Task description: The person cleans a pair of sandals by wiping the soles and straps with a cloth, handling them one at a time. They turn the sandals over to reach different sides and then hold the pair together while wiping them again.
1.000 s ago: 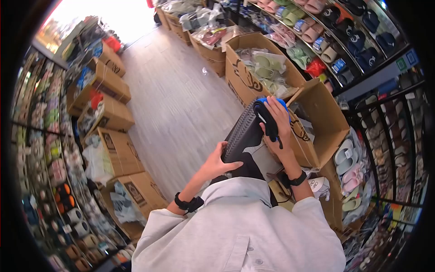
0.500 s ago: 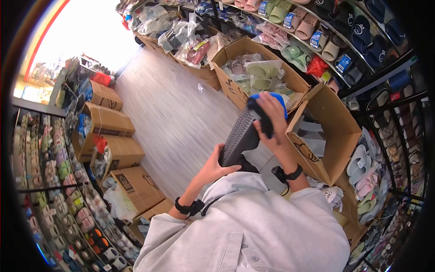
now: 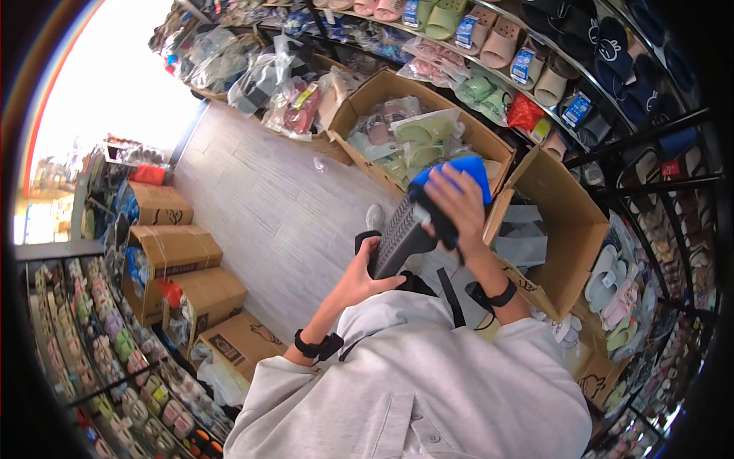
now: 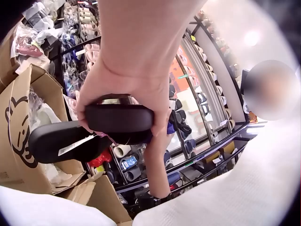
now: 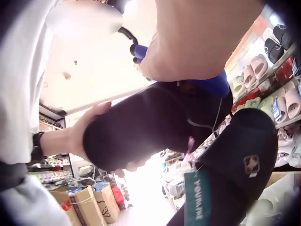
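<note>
While boxes (image 3: 573, 229) stood near, left hand (image 3: 361, 280) gripped slipper (image 3: 394, 243), right hand's (image 3: 460, 200) grip unclear. Only the right-wrist view showed a green tag (image 5: 196, 200).

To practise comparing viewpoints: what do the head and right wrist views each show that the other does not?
Only the head view shows the ridged sole of the held slipper and a shoe on the floor. Only the right wrist view shows a green lettered tag and a square ornament on another slipper. Both show the left hand gripping the held slipper, cardboard boxes and shelved slippers.
</note>
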{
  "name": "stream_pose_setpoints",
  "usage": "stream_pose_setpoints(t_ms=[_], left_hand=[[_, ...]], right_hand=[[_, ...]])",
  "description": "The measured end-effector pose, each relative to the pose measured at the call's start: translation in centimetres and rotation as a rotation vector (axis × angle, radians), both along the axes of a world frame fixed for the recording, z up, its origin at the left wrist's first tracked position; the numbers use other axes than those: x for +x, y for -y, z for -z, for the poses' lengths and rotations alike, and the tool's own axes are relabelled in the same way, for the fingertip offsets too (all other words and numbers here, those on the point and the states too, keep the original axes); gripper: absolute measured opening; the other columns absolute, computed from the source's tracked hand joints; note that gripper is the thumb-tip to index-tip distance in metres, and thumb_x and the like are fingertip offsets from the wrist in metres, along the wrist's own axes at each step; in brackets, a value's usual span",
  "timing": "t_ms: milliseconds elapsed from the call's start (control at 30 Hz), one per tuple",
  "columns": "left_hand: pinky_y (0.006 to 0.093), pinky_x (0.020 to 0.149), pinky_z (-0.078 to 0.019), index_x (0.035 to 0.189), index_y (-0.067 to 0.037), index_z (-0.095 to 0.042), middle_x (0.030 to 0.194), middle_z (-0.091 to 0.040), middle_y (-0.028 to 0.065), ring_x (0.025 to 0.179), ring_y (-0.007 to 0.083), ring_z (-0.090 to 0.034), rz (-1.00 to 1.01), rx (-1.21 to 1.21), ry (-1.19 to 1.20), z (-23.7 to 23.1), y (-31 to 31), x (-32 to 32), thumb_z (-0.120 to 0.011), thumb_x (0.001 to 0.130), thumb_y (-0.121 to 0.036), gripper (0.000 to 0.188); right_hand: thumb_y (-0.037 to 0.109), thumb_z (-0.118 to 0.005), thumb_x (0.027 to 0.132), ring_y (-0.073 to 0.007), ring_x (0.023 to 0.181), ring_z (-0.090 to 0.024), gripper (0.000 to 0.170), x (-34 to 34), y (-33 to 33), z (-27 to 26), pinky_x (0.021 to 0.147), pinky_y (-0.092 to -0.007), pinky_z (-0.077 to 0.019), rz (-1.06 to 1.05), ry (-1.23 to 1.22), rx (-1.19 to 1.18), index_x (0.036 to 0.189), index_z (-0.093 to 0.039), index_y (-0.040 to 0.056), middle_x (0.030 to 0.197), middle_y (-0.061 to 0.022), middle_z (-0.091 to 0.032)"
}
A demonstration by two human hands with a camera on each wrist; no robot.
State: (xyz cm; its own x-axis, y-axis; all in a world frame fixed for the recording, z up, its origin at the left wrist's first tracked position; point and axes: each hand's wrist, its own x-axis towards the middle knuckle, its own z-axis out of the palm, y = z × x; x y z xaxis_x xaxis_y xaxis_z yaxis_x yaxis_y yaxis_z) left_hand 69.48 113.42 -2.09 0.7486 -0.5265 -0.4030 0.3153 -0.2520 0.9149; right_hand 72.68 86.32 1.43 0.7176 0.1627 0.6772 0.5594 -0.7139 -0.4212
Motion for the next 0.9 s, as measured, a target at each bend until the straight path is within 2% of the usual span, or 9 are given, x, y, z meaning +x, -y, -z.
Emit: stream_pose_setpoints(t_ms=[133,233,367,500,567,633,733,767,900], left_hand=[[0.0374,0.112,-0.0439,0.149,0.002,-0.041,0.139,-0.056,0.0173,0.129,0.0240,-0.056,0.109,-0.084,-0.021,0.5,1.9,6.8,-0.096,0.076,-0.033,0.098],[0.0374,0.115,-0.0408,0.151,0.002,-0.040,0.142,-0.055,0.0164,0.133,0.0232,-0.054,0.267,-0.128,-0.055,0.9,2.7,12.5,-0.096,0.076,-0.030,0.099],[0.0362,0.119,-0.0353,0.156,0.002,-0.034,0.146,-0.052,0.0141,0.138,0.0214,-0.049,0.438,-0.254,-0.024,0.7,3.6,19.9,-0.096,0.077,-0.023,0.103],[0.0359,0.117,-0.0382,0.154,0.003,-0.036,0.142,-0.054,0.0153,0.134,0.0223,-0.052,0.542,-0.274,-0.013,1.5,4.8,26.0,-0.096,0.075,-0.026,0.103],[0.0354,0.117,-0.0387,0.154,0.003,-0.035,0.140,-0.054,0.0149,0.133,0.0220,-0.052,0.585,-0.308,-0.047,2.2,5.5,28.5,-0.096,0.075,-0.025,0.103],[0.0350,0.116,-0.0392,0.154,0.004,-0.035,0.139,-0.054,0.0144,0.132,0.0216,-0.052,0.634,-0.372,-0.082,3.5,6.1,30.4,-0.096,0.076,-0.025,0.103],[0.0338,0.114,-0.0401,0.155,0.006,-0.034,0.139,-0.054,0.0148,0.131,0.0219,-0.053,0.666,-0.270,-0.192,1.8,8.0,31.9,-0.094,0.076,-0.022,0.102],[0.0336,0.114,-0.0403,0.155,0.006,-0.034,0.140,-0.054,0.0151,0.132,0.0222,-0.053,0.660,-0.230,-0.231,0.8,8.6,32.3,-0.093,0.076,-0.021,0.102],[0.0347,0.114,-0.0398,0.157,0.006,-0.033,0.143,-0.053,0.0182,0.131,0.0243,-0.054,0.686,-0.195,-0.103,0.8,10.3,32.7,-0.092,0.078,-0.025,0.104]], right_hand=[[0.016,-0.061,0.097,-0.0219,0.141,-0.059,0.045,0.5,0.2,0.6,0.118,-0.0466,-0.0428,-0.192,0.095,-0.414,0.141,-0.070,0.0164,0.149,-0.0059,-0.066],[0.015,-0.061,0.097,-0.0247,0.141,-0.059,0.045,3.5,3.3,-0.8,0.119,-0.0473,-0.0421,0.001,0.002,-0.288,0.141,-0.070,0.0144,0.148,-0.0081,-0.066],[0.034,-0.074,0.093,-0.0377,0.140,-0.058,0.054,8.9,4.3,-3.3,0.118,-0.0521,-0.0400,0.438,0.004,0.048,0.137,-0.071,0.0032,0.146,-0.0169,-0.066],[0.034,-0.069,0.097,-0.0320,0.140,-0.059,0.050,10.3,2.2,-2.7,0.117,-0.0507,-0.0404,0.424,-0.034,-0.252,0.140,-0.071,0.0093,0.147,-0.0115,-0.066],[0.018,-0.058,0.100,-0.0233,0.141,-0.058,0.042,10.5,0.9,-2.2,0.118,-0.0438,-0.0421,0.277,-0.084,-0.458,0.140,-0.071,0.0148,0.149,-0.0054,-0.065],[0.016,-0.054,0.102,-0.0221,0.142,-0.058,0.043,11.3,0.3,-2.4,0.119,-0.0421,-0.0419,0.212,-0.038,-0.617,0.142,-0.070,0.0149,0.149,-0.0053,-0.065],[0.023,-0.056,0.102,-0.0254,0.145,-0.055,0.046,12.0,2.9,-3.1,0.120,-0.0457,-0.0399,0.383,-0.218,-0.364,0.145,-0.067,0.0124,0.151,-0.0079,-0.064],[0.030,-0.065,0.097,-0.0288,0.144,-0.055,0.052,12.6,3.6,-3.5,0.120,-0.0488,-0.0391,0.481,-0.239,-0.257,0.146,-0.067,0.0110,0.152,-0.0102,-0.063],[0.032,-0.075,0.091,-0.0318,0.144,-0.055,0.060,14.0,5.1,-2.9,0.119,-0.0506,-0.0378,0.629,-0.193,-0.217,0.147,-0.066,0.0113,0.153,-0.0104,-0.062]])
